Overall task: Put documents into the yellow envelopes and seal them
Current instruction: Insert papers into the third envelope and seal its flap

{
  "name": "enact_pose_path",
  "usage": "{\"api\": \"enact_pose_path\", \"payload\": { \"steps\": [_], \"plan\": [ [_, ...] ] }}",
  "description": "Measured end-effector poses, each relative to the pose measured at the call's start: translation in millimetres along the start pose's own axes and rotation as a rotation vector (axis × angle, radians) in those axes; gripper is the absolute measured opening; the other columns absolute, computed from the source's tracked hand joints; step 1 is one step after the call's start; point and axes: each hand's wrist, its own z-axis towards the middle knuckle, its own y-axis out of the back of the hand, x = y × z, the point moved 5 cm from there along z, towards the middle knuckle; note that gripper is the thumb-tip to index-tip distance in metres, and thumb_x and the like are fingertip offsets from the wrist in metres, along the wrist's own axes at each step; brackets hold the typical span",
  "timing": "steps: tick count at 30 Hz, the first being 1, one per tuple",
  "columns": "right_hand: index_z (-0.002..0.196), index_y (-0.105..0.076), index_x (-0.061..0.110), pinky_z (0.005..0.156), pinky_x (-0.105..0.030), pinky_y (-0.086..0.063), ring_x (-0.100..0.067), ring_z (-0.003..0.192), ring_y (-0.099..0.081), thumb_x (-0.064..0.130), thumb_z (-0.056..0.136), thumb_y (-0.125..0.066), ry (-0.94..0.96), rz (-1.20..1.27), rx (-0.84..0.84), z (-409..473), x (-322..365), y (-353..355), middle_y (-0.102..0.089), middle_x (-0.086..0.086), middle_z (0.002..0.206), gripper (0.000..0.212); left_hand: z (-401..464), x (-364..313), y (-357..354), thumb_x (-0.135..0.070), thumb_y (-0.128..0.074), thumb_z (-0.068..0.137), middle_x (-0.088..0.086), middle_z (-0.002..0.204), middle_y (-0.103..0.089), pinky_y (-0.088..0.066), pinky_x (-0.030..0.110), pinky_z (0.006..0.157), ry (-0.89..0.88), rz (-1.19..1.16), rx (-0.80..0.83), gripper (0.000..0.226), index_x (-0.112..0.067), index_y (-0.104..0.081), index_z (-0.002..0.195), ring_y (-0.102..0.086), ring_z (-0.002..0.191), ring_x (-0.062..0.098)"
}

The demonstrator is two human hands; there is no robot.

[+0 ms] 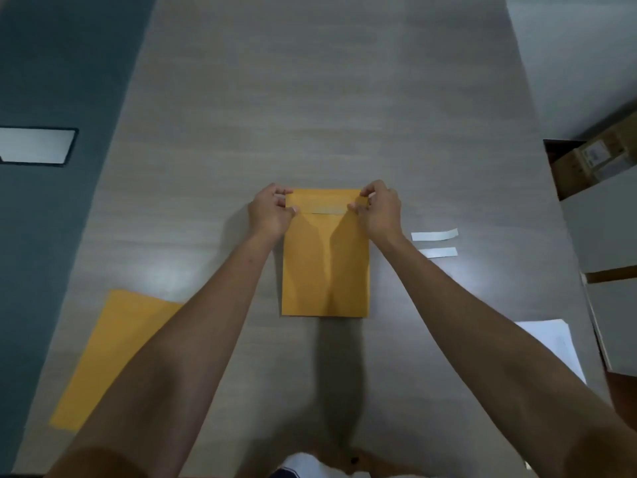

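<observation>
Here, a rectangular yellow paper envelope lies flat mid-way across the pale wood-grain table. The left hand and right hand each pinch a corner of its folded flap, a whitish strip along the flap's edge.

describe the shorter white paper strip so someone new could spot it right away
Start at the upright yellow paper envelope in the middle of the grey wood-grain table, whose flap both hands pinch. Just right of it, beside the right forearm, two thin white paper strips lie one behind the other. The shorter strip is the nearer one, straight-ended, while the longer strip behind it curls up at its right end.
</observation>
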Motion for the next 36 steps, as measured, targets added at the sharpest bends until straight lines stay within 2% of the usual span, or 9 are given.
{"api": "enact_pose_path", "payload": {
  "steps": [5, 10, 12, 15, 19, 26, 31, 33, 36],
  "plan": [
    [0.109, -0.055, 0.012, 0.079, -0.022, -0.037, -0.015, 0.088, -0.047, 0.015, 0.09, -0.066, 0.018, -0.028, 0.02, 21, -4, -17, -0.04, -0.001, 0.107, 0.022, 26, 4, -10, -0.003, -0.075, 0.079, -0.002, 0.083, -0.06, -0.045, 0.017, 0.063, -0.041, 0.072, -0.006, 0.03, -0.009, -0.067, 0.107, -0.058, 0.077, 0.015],
    [0.116, -0.056, 0.014, 0.086, -0.028, -0.045, -0.017, 0.093, -0.048, 0.016, 0.093, -0.061, 0.072, -0.098, 0.044, 30, -12, -30, -0.041, -0.004, 0.113, 0.023, 35, 12, -17, -0.011, -0.074, 0.081, 0.002, 0.092, -0.057, -0.05, 0.033, 0.085, -0.161, 0.245, 0.007, 0.028, -0.011, -0.066, 0.107, -0.059, 0.09, 0.023],
    [0.124, -0.056, 0.016, 0.089, -0.033, -0.048, -0.022, 0.103, -0.048, 0.015, 0.095, -0.058, 0.145, -0.185, 0.06, 31, -10, -32, -0.04, -0.007, 0.119, 0.029, 38, 11, -19, -0.013, -0.072, 0.082, 0.007, 0.11, -0.053, -0.045, 0.028, 0.092, -0.227, 0.325, 0.038, 0.033, -0.012, -0.064, 0.114, -0.056, 0.101, 0.024],
    [0.13, -0.056, 0.017, 0.096, -0.035, -0.045, -0.027, 0.116, -0.042, 0.016, 0.096, -0.057, 0.232, -0.312, 0.085, 35, -4, -30, -0.04, -0.011, 0.128, 0.034, 39, -1, -22, -0.02, -0.074, 0.081, 0.008, 0.121, -0.049, -0.035, 0.027, 0.093, -0.371, 0.484, 0.123, 0.049, -0.017, -0.059, 0.127, -0.045, 0.113, 0.025],
    [0.126, -0.058, 0.016, 0.101, -0.036, -0.04, -0.03, 0.116, -0.041, 0.022, 0.094, -0.059, 0.253, -0.393, 0.11, 41, -4, -26, -0.043, -0.011, 0.13, 0.033, 38, -7, -28, -0.032, -0.081, 0.074, 0.005, 0.118, -0.049, -0.032, 0.027, 0.092, -0.429, 0.621, 0.182, 0.061, -0.021, -0.059, 0.13, -0.04, 0.113, 0.025],
    [0.117, -0.058, 0.012, 0.096, -0.035, -0.042, -0.026, 0.111, -0.042, 0.02, 0.091, -0.064, 0.27, -0.41, 0.114, 32, -10, -23, -0.048, -0.01, 0.122, 0.028, 31, -7, -33, -0.035, -0.08, 0.073, 0.005, 0.112, -0.049, -0.028, 0.025, 0.083, -0.444, 0.703, 0.198, 0.049, -0.018, -0.061, 0.116, -0.04, 0.108, 0.023],
    [0.115, -0.061, 0.012, 0.093, -0.034, -0.043, -0.025, 0.11, -0.043, 0.02, 0.089, -0.066, 0.271, -0.404, 0.086, 26, -12, -23, -0.05, -0.01, 0.118, 0.027, 23, -1, -33, -0.03, -0.078, 0.076, 0.007, 0.109, -0.05, -0.029, 0.026, 0.082, -0.507, 0.696, 0.165, 0.048, -0.019, -0.062, 0.12, -0.043, 0.104, 0.024],
    [0.11, -0.062, 0.013, 0.087, -0.036, -0.046, -0.025, 0.103, -0.046, 0.017, 0.089, -0.065, 0.34, -0.434, 0.022, 18, -11, -23, -0.054, -0.009, 0.11, 0.021, 16, 2, -33, -0.024, -0.079, 0.075, 0.009, 0.107, -0.052, -0.033, 0.028, 0.081, -0.571, 0.684, 0.122, 0.046, -0.017, -0.063, 0.118, -0.046, 0.101, 0.026],
    [0.097, -0.066, 0.01, 0.073, -0.043, -0.05, -0.028, 0.088, -0.052, 0.001, 0.086, -0.06, 0.513, -0.493, -0.053, 3, -12, -28, -0.06, -0.01, 0.094, 0.015, 1, 10, -40, -0.015, -0.077, 0.077, 0.01, 0.104, -0.055, -0.047, 0.038, 0.078, -0.674, 0.703, 0.038, 0.031, -0.013, -0.066, 0.105, -0.052, 0.097, 0.029]
  ]
}}
